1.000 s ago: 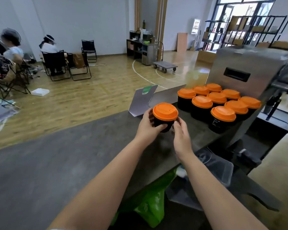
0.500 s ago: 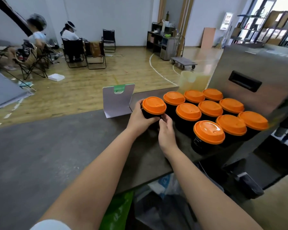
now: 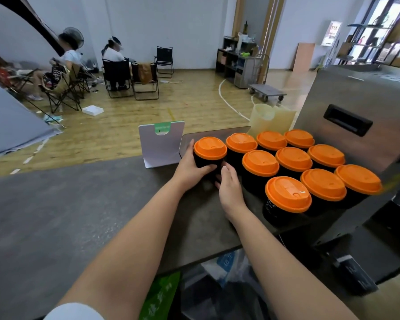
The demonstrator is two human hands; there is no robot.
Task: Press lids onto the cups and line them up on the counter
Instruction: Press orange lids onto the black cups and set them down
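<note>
A black cup with an orange lid (image 3: pixel 210 148) stands on the dark grey counter (image 3: pixel 79 215) at the left end of the back row. My left hand (image 3: pixel 192 168) grips its left side. My right hand (image 3: pixel 229 188) sits just right of the cup's base, fingers loose; whether they touch the cup is unclear. Several more lidded black cups (image 3: pixel 286 197) stand in rows to the right, close together.
A white card stand (image 3: pixel 159 144) stands just left of the held cup. A steel machine (image 3: pixel 360 116) borders the cups on the right, a pale plastic jug (image 3: pixel 268 116) behind them. Bags and a green bag (image 3: pixel 162 294) lie under the counter. People sit on chairs far left.
Both hands carried the lidded cup away from me and set it down at the left end of the back row. The right hand has slipped back from the cup.
</note>
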